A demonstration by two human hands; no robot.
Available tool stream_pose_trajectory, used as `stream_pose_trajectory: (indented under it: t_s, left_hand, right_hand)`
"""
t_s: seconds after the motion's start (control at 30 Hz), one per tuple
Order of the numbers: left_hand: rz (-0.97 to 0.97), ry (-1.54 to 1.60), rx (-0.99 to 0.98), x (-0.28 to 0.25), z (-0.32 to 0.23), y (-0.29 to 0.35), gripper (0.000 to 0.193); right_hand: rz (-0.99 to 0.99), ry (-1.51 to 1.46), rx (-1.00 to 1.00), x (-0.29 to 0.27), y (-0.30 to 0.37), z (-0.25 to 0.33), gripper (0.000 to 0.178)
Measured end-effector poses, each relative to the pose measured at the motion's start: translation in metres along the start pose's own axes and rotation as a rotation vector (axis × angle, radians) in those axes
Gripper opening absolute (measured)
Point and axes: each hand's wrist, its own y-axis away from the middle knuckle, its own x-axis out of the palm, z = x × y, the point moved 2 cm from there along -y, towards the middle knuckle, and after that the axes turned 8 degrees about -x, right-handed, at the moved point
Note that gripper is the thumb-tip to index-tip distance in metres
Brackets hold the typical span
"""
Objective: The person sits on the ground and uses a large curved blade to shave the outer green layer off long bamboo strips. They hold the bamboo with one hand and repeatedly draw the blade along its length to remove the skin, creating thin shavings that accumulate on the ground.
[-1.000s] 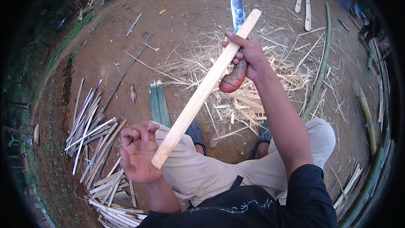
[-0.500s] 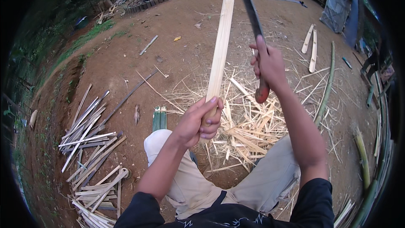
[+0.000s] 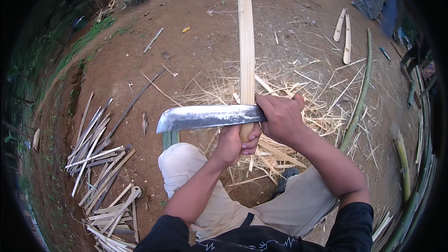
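Observation:
A long, pale bamboo strip (image 3: pixel 246 42) stands out away from me, its near end wrapped in my left hand (image 3: pixel 232 143). Closed around the handle of a machete is my right hand (image 3: pixel 283 117); the red handle end shows beyond the knuckles. The broad steel blade of the machete (image 3: pixel 205 117) lies crosswise over the strip just beyond my left fingers, its tip pointing left. Whether the edge bites into the strip I cannot tell. Below and beyond the hands, pale shavings and split slivers (image 3: pixel 284 154) are heaped between my legs.
Piles of thin split sticks (image 3: pixel 95 135) lie on the dirt at left. Two short bamboo pieces (image 3: pixel 347 42) and a long green pole (image 3: pixel 361 93) rest at right. More bamboo poles (image 3: pixel 410 214) line the right edge. A green bamboo piece (image 3: pixel 171 139) is beside my left knee.
My right hand has come down and turned the machete from upright to crosswise over the strip. My left hand, still holding the strip, has shifted slightly right.

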Motion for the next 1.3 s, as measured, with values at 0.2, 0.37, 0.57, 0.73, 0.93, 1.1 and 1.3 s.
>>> stream_pose_trajectory:
  t_s: [0.2,0.37,0.57,0.73,0.93,1.1,1.3]
  left_hand:
    - [-0.034,-0.127,-0.048,0.005,0.011,0.007,0.053]
    - [-0.125,-0.032,0.041,0.014,0.008,0.014,0.026]
    - [-0.141,-0.062,0.056,0.024,0.004,0.018,0.030]
    - [-0.074,-0.029,-0.080,0.020,0.018,0.024,0.031]
    - [-0.042,-0.104,-0.251,0.027,0.031,0.038,0.034]
    - [-0.004,-0.106,-0.423,0.022,0.071,0.060,0.035]
    - [-0.076,-0.022,-0.454,0.024,0.079,0.107,0.035]
  right_hand:
    - [0.017,0.118,-0.004,0.003,0.004,-0.003,0.008]
    - [-0.013,0.161,0.079,0.012,0.000,-0.019,0.010]
    - [-0.045,0.345,0.267,0.009,0.002,-0.075,0.008]
    - [0.174,0.378,0.554,-0.031,0.005,-0.088,0.012]
    - [0.049,0.482,0.352,-0.029,0.023,-0.087,0.012]
    - [0.285,0.311,1.013,-0.064,0.054,-0.155,0.025]
    - [0.314,0.320,0.779,-0.039,0.053,-0.148,0.020]
